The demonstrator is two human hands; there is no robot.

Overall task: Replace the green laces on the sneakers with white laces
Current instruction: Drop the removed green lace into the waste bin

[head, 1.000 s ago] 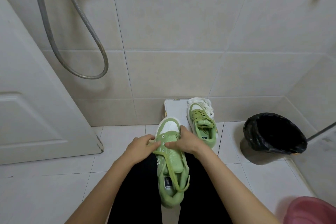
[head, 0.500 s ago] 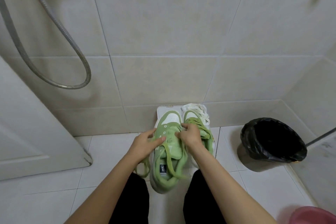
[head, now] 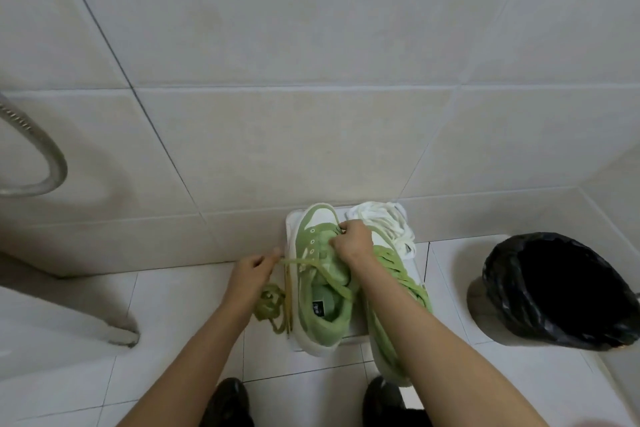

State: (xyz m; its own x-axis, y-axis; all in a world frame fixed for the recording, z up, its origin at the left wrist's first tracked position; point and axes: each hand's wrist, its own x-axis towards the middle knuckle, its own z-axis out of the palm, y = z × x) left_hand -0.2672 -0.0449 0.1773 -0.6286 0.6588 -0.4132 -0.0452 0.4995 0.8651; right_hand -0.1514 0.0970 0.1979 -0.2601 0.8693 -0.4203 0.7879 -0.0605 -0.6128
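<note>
Moved the sneaker [head: 322,319] down onto the left edge of the board [head: 290,222]. Pinching the green lace [head: 298,262] leftward with the left hand [head: 254,272], gripping the sneaker near its toe with the right hand [head: 353,241]. Mid-unlacing; yet to touch the white laces [head: 381,222], far right corner.

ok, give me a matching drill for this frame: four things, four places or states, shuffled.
1. left hand
2. right hand
3. white laces
4. bin

A. bunched against the wall
B. pinches the green lace, drawn out sideways
C. lined in black, far right
D. grips the sneaker near its toe

Pairs: 1-B, 2-D, 3-A, 4-C.
</note>
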